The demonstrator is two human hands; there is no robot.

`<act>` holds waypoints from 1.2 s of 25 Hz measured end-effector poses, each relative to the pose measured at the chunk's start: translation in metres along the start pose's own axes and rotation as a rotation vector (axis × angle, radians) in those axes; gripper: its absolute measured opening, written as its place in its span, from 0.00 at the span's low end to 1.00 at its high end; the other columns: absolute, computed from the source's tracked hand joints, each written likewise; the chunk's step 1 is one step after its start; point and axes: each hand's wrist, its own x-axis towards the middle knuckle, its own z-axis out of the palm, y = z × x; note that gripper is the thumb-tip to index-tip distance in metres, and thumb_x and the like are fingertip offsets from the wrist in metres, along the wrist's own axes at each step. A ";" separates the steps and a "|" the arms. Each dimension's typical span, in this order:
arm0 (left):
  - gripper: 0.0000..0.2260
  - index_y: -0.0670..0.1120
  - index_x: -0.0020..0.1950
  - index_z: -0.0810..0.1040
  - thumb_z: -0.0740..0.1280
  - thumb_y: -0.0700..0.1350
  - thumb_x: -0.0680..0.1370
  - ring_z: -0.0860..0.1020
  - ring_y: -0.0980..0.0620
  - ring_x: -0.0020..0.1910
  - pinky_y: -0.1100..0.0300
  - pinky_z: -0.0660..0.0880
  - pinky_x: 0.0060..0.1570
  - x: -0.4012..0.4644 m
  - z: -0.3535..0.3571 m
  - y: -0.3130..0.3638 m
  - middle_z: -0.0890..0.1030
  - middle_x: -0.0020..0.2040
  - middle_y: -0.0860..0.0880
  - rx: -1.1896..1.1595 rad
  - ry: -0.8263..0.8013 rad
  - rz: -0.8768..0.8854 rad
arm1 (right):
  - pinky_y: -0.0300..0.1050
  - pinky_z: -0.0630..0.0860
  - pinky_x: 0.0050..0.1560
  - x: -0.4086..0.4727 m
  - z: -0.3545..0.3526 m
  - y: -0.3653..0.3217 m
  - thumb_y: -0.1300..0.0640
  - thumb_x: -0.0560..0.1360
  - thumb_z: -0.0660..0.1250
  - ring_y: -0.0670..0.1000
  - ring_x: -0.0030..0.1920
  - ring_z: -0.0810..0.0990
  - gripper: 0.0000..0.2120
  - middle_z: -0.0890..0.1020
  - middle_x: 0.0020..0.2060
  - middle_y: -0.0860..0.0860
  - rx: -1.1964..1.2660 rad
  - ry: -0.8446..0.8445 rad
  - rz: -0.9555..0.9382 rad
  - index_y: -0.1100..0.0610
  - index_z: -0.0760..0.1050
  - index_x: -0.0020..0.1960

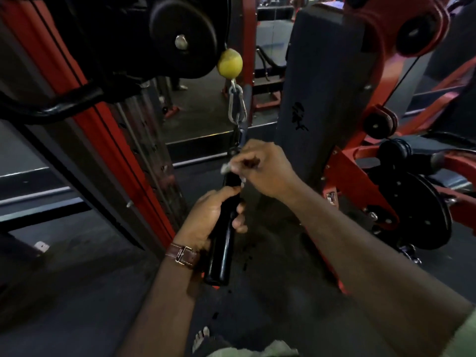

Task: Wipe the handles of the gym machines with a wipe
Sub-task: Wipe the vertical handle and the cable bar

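Red machine frame (108, 140) runs diagonally down the left side, a column of holes beside it. Second red frame (381, 161) fills the right, carrying black round weight plates (422, 210) low on its side. Tall dark upright pad (316, 81) stands between the two, centre-right, faint logo on its face. Dark floor (77, 292) below everything.

Large black pulley wheel (183, 34) top centre, silver bolt at its hub. Black curved bar (51, 104) sticks out at left under the pulley.

Black handle (221, 253), a long cylinder, hangs near upright in the middle of the view, lower end tilted toward the camera. It sits below the pulley, linked up through a silver carabiner (237, 105) to a yellow ball stopper (230, 63).

Left hand (213, 217) grips the handle at mid-length, fingers curled round it from the left, thumb lying up along the shaft. Brown leather watch strap (183, 255) on that wrist.

Right hand (265, 168) at the top of the handle, just under the swivel, fingers bunched and pinching a small white wipe (226, 168) against the handle's upper end. Wipe mostly hidden by the fingers; only crumpled edges show.

Bare toes (202, 337) at bottom centre, on the floor.
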 end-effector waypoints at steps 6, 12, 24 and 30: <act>0.14 0.45 0.61 0.72 0.65 0.46 0.76 0.67 0.52 0.20 0.61 0.69 0.26 -0.005 0.001 -0.009 0.70 0.31 0.46 -0.005 0.014 0.005 | 0.31 0.72 0.43 0.021 -0.002 0.009 0.62 0.74 0.74 0.39 0.37 0.73 0.01 0.75 0.39 0.43 -0.126 0.056 -0.136 0.58 0.85 0.45; 0.29 0.44 0.68 0.68 0.73 0.49 0.70 0.70 0.49 0.18 0.63 0.70 0.24 -0.007 -0.022 0.005 0.71 0.29 0.44 -0.061 -0.126 -0.090 | 0.33 0.76 0.44 0.021 -0.004 0.029 0.64 0.74 0.73 0.40 0.41 0.80 0.04 0.82 0.40 0.46 0.109 0.001 0.159 0.55 0.82 0.44; 0.28 0.46 0.70 0.75 0.58 0.28 0.73 0.84 0.47 0.46 0.59 0.79 0.42 0.052 -0.046 -0.037 0.83 0.60 0.43 -0.285 0.173 0.229 | 0.53 0.74 0.61 0.091 0.011 0.091 0.66 0.78 0.63 0.52 0.50 0.79 0.03 0.80 0.45 0.54 0.075 0.076 0.109 0.60 0.72 0.47; 0.32 0.47 0.66 0.78 0.80 0.56 0.66 0.77 0.44 0.66 0.52 0.78 0.58 0.133 0.007 -0.006 0.78 0.67 0.43 -0.143 0.215 0.441 | 0.35 0.73 0.51 0.061 0.019 0.088 0.68 0.74 0.69 0.49 0.49 0.77 0.06 0.79 0.48 0.53 -0.001 0.305 -0.021 0.60 0.81 0.48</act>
